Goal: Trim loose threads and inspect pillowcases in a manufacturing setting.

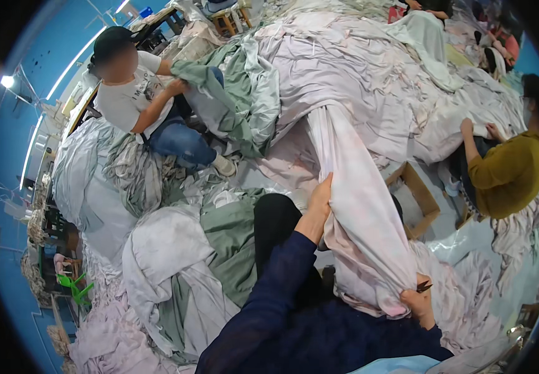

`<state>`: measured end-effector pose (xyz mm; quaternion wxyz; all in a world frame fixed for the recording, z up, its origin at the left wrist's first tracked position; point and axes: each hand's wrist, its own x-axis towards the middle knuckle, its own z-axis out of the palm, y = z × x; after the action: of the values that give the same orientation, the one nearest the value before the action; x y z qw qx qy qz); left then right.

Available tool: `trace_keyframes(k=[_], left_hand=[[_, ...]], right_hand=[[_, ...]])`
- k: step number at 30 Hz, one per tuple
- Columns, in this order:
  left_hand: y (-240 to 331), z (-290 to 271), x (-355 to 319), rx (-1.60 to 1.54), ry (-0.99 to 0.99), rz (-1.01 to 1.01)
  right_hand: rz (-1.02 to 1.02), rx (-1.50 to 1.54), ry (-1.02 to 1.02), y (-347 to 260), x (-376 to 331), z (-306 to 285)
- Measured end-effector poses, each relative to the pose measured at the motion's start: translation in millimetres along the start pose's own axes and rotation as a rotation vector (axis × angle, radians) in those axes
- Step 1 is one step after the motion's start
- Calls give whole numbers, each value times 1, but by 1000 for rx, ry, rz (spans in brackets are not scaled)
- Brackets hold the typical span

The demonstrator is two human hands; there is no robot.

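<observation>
A long pale pink-and-white cloth [363,193] runs from the big heap down across my lap. My left hand [319,202] is closed on its left edge, partway along. Lower and to the right, my right hand [418,302] grips the same cloth close to my body. From that hand stick out the dark pointed blades of what look like small thread snips [424,287]; their handles are hidden in my fingers. Between my hands the cloth is drawn fairly straight, with loose folds hanging beneath it.
A large heap of pale cloth [369,68] fills the far side. White and green cloths [219,249] lie at my left. An open cardboard box [431,202] stands on the floor at right. One person [132,93] sits left, another [512,168] right, both handling cloth.
</observation>
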<state>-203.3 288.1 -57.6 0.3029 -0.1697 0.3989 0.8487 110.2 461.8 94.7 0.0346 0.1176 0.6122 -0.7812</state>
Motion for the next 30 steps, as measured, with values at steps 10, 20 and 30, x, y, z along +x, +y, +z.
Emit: trace_keyframes(k=[10, 20, 30], left_hand=[[-15, 66, -248, 425, -97, -92], [-29, 111, -416, 941, -1480, 995], [7, 104, -430, 802, -1142, 1189]], right_hand=[[-610, -353, 256, 38, -126, -39], [-553, -35, 14, 36, -146, 10], [-545, 362, -180, 3, -46, 67]])
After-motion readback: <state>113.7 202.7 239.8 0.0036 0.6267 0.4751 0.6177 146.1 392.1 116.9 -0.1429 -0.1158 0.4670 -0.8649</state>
